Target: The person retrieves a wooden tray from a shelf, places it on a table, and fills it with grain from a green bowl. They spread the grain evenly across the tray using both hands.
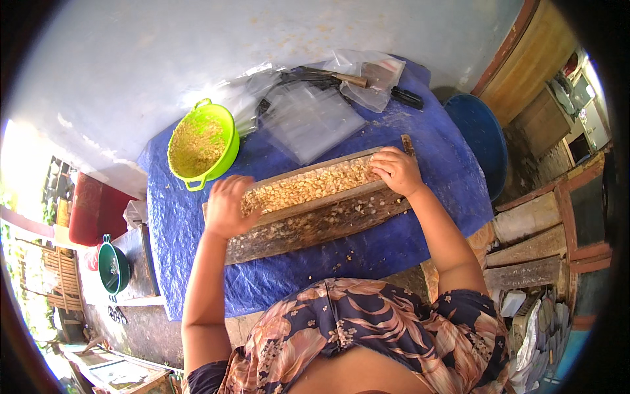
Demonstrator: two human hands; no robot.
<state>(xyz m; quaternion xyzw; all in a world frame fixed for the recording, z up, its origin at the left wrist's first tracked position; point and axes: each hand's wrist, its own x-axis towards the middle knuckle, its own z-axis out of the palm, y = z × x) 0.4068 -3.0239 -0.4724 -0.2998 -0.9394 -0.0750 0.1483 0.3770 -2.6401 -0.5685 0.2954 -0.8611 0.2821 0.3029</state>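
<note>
A long wooden trough (315, 224) lies on a blue tarpaulin (187, 236) in front of me, tilted up towards the right. Pale split beans (305, 189) fill its channel, and crumbs cling to its near side. At the left end is my left hand (230, 206), slightly blurred, its thumb apart from the fingers and nothing seen in it. My right hand (397, 171) rests at the other end with bent fingertips on the beans and rim. Whether it pinches anything is hidden.
A lime-green basin (229, 147) with more beans stands back left. Behind the trough lie clear plastic sheets (315, 118), a wooden-handled tool (352, 79) and a black object (407, 97). A blue tub (480, 143) stands right of the table; a green colander (113, 268) is at left.
</note>
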